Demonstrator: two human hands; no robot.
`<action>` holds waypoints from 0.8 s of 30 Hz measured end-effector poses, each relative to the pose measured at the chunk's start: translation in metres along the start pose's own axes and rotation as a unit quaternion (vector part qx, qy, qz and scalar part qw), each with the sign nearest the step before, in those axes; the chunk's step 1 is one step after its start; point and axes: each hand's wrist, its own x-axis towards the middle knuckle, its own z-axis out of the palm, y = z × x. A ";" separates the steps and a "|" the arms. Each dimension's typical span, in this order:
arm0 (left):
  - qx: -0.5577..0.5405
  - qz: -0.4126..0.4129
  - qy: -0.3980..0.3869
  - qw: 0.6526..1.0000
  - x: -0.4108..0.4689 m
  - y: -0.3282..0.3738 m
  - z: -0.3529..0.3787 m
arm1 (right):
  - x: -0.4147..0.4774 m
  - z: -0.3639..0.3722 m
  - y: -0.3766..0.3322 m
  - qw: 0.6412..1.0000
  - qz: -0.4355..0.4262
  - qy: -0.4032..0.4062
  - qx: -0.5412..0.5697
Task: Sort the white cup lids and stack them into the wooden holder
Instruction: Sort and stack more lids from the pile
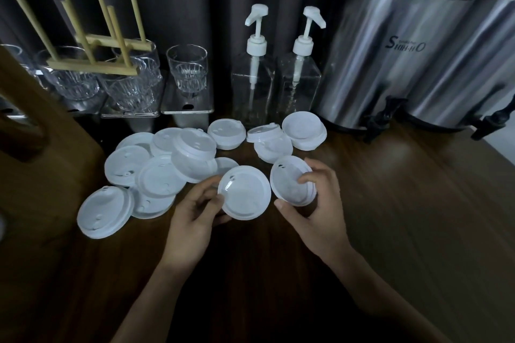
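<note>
At the centre of the frame, my left hand (195, 211) pinches one white lid (245, 192) by its left rim, thumb on top and fingers beneath. My right hand (317, 203) curls round the right edge of a second lid (291, 181). Both lids are held just above the dark tabletop (404, 203), almost touching each other. The loose lids (156, 172) lie scattered and overlapping at middle left, some dome up and some hollow side up, with a smaller cluster (303, 131) nearer the two pump bottles (253, 86). The wooden holder (94, 64), its pegs slanting upward, sits on a row of glasses (187, 69) in the upper left and carries no lids yet; steel urns (390, 58) fill the upper right. The lids look to be thin moulded plastic: near weightless, a little springy, smooth enough to slide on one another, and apt to buckle if squeezed across the middle. I judge the rim the place to take them, with a light pinch at the edge, turning each the same way up so they nest before going between the pegs. A nested stack may skid apart if tilted, so it wants support from both sides.
</note>
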 end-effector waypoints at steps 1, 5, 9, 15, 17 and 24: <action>-0.003 -0.003 -0.001 1.000 0.001 0.000 -0.001 | 0.000 0.001 -0.001 1.000 0.001 0.013 0.010; -0.006 -0.014 -0.024 1.000 0.004 -0.001 -0.005 | 0.001 0.011 -0.006 0.999 -0.027 -0.018 0.037; -0.005 -0.004 -0.060 0.998 0.005 -0.002 -0.007 | -0.005 0.025 -0.013 0.995 -0.029 -0.090 0.023; 0.010 0.000 -0.099 0.995 0.007 -0.008 -0.012 | -0.009 0.036 -0.014 0.987 0.008 -0.158 0.013; 0.020 -0.003 -0.110 0.994 0.008 -0.009 -0.013 | -0.010 0.037 -0.012 0.986 0.016 -0.168 0.004; 0.060 -0.012 -0.133 0.989 0.008 -0.010 -0.013 | -0.006 0.039 -0.006 0.989 0.007 -0.150 -0.005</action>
